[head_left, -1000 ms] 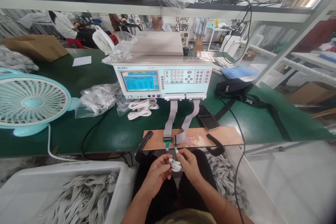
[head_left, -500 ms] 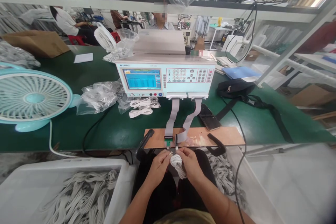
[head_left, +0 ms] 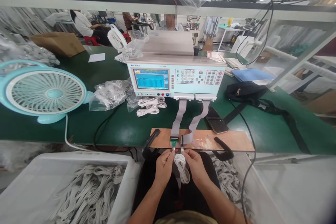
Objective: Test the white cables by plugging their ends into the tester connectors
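Observation:
A coiled white cable hangs between my two hands at the table's front edge. My left hand pinches one end of the cable, its plug at the small green circuit board. With closed fingers my right hand grips the other end, close to the connector on the right ribbon cable. Whether either plug is fully seated is too small to tell. The left ribbon cable runs from the green board up to the tester, whose blue screen is lit.
A wooden board lies along the table edge between two black clamps. White bins of coiled cables stand left and right. A turquoise fan, bagged cables, a phone and a black bag surround the tester. People sit beyond.
My left hand has brought its cable end up to the green board's socket. The coil hangs slightly lower. The whole view has shifted, with things appearing further right.

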Action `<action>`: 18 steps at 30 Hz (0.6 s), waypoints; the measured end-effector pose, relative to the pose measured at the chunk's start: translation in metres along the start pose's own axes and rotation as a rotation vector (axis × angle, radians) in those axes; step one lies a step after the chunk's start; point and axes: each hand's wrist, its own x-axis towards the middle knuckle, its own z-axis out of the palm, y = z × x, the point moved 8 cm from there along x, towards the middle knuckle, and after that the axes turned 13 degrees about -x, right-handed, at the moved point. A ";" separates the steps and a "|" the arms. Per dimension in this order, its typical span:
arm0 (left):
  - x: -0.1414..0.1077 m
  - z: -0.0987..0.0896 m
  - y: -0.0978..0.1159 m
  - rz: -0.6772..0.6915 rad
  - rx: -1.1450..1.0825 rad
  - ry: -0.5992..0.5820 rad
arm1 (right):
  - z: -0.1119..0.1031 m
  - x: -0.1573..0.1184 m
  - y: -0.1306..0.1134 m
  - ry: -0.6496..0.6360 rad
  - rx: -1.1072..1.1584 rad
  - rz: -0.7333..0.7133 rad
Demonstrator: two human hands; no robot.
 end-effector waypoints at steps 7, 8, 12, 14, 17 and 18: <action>-0.005 -0.002 -0.020 -0.086 -0.110 0.088 | 0.000 -0.001 -0.002 -0.002 -0.004 -0.017; -0.005 -0.001 -0.023 -0.091 -0.122 0.100 | -0.001 0.000 -0.002 0.002 -0.003 -0.023; -0.004 0.004 -0.027 -0.096 -0.075 0.132 | -0.001 0.001 0.000 0.005 -0.026 -0.011; -0.008 0.003 -0.022 -0.118 -0.018 0.142 | -0.003 -0.002 0.003 0.015 -0.039 0.011; -0.018 -0.019 0.004 -0.079 0.051 0.172 | -0.010 -0.002 0.009 0.069 -0.062 0.051; -0.021 -0.031 0.019 -0.004 0.080 0.160 | -0.013 0.000 0.012 0.099 -0.080 0.060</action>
